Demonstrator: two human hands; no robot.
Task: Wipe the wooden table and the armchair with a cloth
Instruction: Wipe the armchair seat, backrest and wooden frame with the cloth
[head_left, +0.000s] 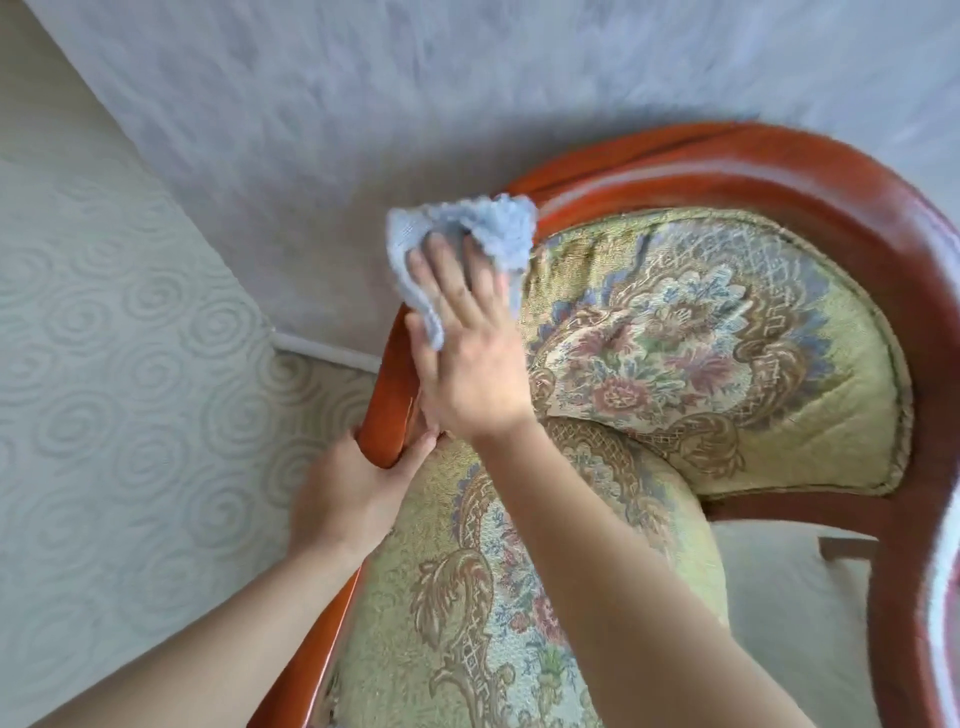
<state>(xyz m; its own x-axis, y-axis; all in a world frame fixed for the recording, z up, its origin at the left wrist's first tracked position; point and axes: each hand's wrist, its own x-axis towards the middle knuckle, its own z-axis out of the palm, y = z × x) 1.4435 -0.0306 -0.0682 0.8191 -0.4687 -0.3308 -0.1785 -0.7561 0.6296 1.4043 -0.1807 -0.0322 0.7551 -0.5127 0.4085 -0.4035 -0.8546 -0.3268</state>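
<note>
We have the crumpled pale-blue knitted cloth (462, 244) on the curved upper rail of the armchair with the glossy reddish-brown wooden frame and floral tapestry upholstery (810, 192), where the arm rises into the back. Our right hand (467, 358) presses it there, fingers straight and spread over the folds. Our left hand (348, 499) wraps round the front of the near armrest, fingers curled under the wood, steadying the chair. The cloth looks soft, light and limp, so it will bunch unless a flat palm holds it down. The lacquered rail seems hard and slippery; the chair looks heavy, best gripped by its frame. No worktop is in view.
</note>
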